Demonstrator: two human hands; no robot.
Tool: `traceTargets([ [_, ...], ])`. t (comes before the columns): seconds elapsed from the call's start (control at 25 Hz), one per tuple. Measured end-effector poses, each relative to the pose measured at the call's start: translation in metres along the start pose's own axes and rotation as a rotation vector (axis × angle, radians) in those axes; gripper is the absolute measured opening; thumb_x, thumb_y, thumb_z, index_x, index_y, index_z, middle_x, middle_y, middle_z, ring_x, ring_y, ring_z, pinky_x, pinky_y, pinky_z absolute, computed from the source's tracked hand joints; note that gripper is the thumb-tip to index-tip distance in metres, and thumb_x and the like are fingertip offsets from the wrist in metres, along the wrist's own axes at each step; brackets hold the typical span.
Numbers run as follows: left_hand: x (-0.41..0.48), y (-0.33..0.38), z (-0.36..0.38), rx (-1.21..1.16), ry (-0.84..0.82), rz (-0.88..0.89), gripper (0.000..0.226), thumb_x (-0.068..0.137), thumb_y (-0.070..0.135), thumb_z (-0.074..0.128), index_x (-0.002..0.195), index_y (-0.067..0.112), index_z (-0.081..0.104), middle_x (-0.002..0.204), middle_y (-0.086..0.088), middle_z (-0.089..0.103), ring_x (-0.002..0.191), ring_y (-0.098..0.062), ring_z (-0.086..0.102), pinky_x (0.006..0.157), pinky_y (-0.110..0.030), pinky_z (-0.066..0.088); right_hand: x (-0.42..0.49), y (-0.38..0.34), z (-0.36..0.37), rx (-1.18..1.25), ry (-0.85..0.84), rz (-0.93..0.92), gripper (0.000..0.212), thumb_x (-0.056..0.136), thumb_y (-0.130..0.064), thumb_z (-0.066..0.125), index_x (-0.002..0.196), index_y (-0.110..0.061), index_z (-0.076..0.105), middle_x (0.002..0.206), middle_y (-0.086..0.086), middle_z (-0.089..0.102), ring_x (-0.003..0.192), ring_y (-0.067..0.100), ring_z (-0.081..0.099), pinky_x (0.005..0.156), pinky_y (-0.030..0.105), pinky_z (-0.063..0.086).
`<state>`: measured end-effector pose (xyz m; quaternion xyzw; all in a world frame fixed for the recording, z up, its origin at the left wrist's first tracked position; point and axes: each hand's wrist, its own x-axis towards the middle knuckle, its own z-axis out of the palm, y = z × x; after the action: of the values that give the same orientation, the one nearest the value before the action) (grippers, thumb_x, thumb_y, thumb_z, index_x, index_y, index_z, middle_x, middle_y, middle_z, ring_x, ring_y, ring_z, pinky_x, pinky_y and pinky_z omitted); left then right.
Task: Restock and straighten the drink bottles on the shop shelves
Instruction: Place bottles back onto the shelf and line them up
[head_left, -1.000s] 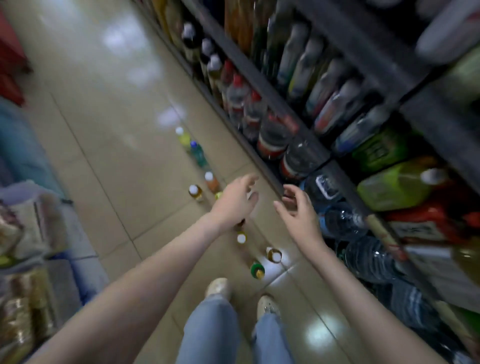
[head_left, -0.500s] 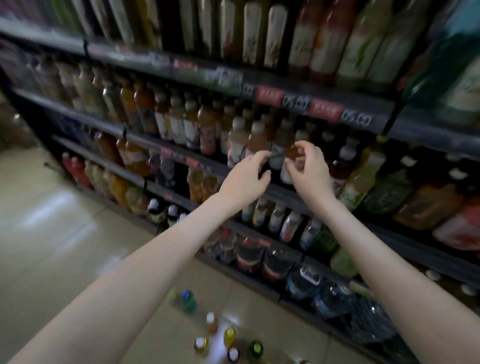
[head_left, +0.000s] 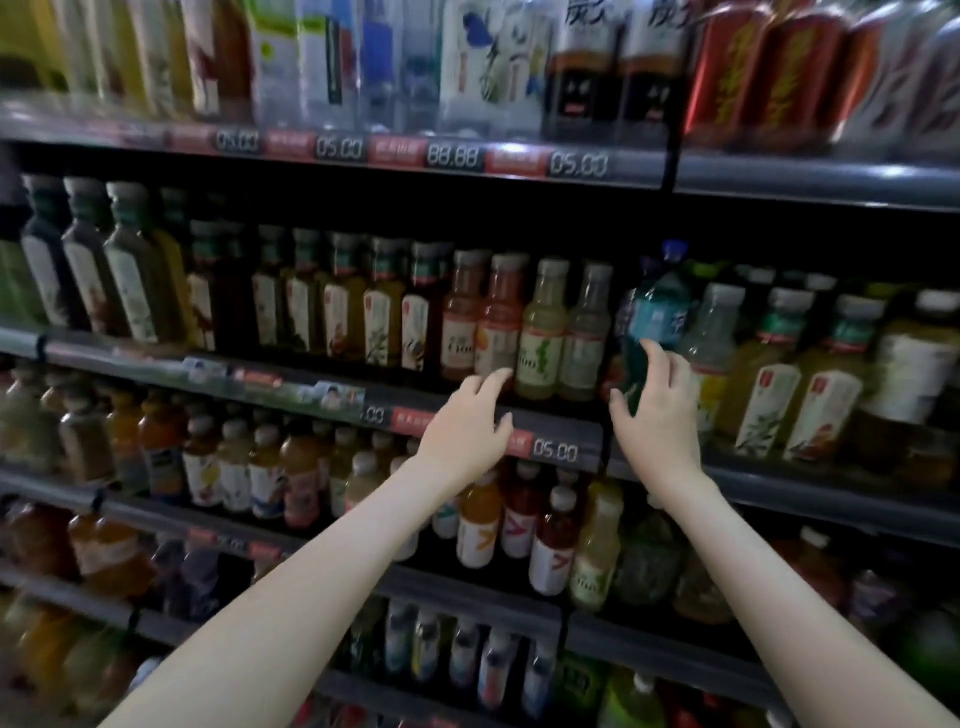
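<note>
My left hand (head_left: 467, 428) is raised with loose, spread fingers and holds nothing. Its forefinger tip reaches the foot of an orange bottle (head_left: 496, 327) just above it, but I cannot tell if they touch. My right hand (head_left: 660, 410) is cupped, thumb apart from curved fingers, at the lower part of a tilted teal bottle (head_left: 657, 306). I cannot tell whether it grips. Two pale green bottles (head_left: 543, 332) stand between my hands, above the shelf edge (head_left: 582, 434).
</note>
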<state>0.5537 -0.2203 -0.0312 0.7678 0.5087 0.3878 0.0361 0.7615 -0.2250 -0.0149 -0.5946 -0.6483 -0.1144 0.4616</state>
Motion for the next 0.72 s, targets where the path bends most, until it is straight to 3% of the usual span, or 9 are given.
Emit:
traceTargets([
  [0.2,0.029,0.026,0.029,0.030,-0.006,0.093,0.059,0.096,0.026,0.048,0.149,0.027,0.023,0.144,-0.004,0.035,0.125,-0.023,0.043,0.087,-0.033,0.049,0.043,0.024,-0.012,-0.116,0.123,0.004,0.083,0.088,-0.025,0.064,0.149,-0.022,0.008,0.145,0.021,0.027,0.130,0.038,0.027,0.105,0.050,0.030],
  [0.32,0.037,0.035,0.041,0.057,-0.036,0.142,0.063,0.095,0.026,0.047,0.150,0.030,0.017,0.146,-0.005,0.033,0.127,-0.025,0.042,0.085,-0.036,0.051,0.071,0.025,-0.005,-0.267,0.094,0.008,0.089,0.086,-0.038,0.063,0.150,-0.028,0.001,0.149,0.023,0.023,0.134,0.040,0.024,0.107,0.052,0.025],
  [0.48,0.048,0.034,0.036,0.085,-0.008,0.194,0.065,0.096,0.025,0.047,0.151,0.029,0.013,0.147,-0.006,0.032,0.128,-0.025,0.040,0.084,-0.034,0.051,0.097,0.024,0.011,-0.445,0.004,0.052,0.089,0.090,-0.050,0.052,0.149,-0.034,-0.013,0.157,0.020,0.006,0.144,0.037,0.005,0.114,0.052,0.007],
  [0.6,0.050,0.023,0.027,0.096,0.006,0.230,0.064,0.096,0.025,0.047,0.151,0.028,0.014,0.147,-0.005,0.032,0.126,-0.024,0.041,0.083,-0.030,0.050,0.105,0.021,0.020,-0.479,-0.001,0.073,0.081,0.090,-0.041,0.056,0.151,-0.034,0.003,0.153,0.023,0.009,0.142,0.041,0.006,0.114,0.053,0.009],
  [0.72,0.051,0.002,0.021,0.058,0.031,0.242,0.064,0.095,0.025,0.048,0.151,0.029,0.016,0.146,-0.004,0.033,0.125,-0.023,0.043,0.084,-0.031,0.051,0.102,0.010,0.024,-0.301,0.020,0.057,0.073,0.085,-0.022,0.063,0.147,-0.028,0.026,0.149,0.024,0.008,0.138,0.044,0.010,0.110,0.050,0.027],
])
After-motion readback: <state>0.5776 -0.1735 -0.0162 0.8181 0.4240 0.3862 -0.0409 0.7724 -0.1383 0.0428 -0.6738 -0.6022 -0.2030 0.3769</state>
